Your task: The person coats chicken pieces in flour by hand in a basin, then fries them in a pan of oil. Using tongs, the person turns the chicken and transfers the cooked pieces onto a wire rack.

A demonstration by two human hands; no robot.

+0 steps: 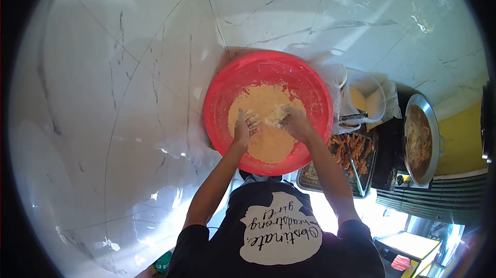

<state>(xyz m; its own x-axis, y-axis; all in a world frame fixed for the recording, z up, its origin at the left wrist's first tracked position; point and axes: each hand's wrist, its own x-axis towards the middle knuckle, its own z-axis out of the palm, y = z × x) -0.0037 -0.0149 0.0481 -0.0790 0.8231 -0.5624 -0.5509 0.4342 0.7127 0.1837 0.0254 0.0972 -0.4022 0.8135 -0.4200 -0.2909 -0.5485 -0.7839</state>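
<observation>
I have the basin (216, 107) at the middle, just before the person's torso (330, 229); powder (268, 146) lies in it, with both hands inside the rim, the left hand (243, 130) at the powder's left and the right hand (295, 123) at its right; right of the basin, toward the far side, I see a tub (381, 103); nearer on that side sits a tray (307, 179), food pieces (339, 153) on it and tongs (354, 167) over them; farther right, past tub and tray, is a pan (434, 129); tiles (119, 112) spread left and far.
</observation>
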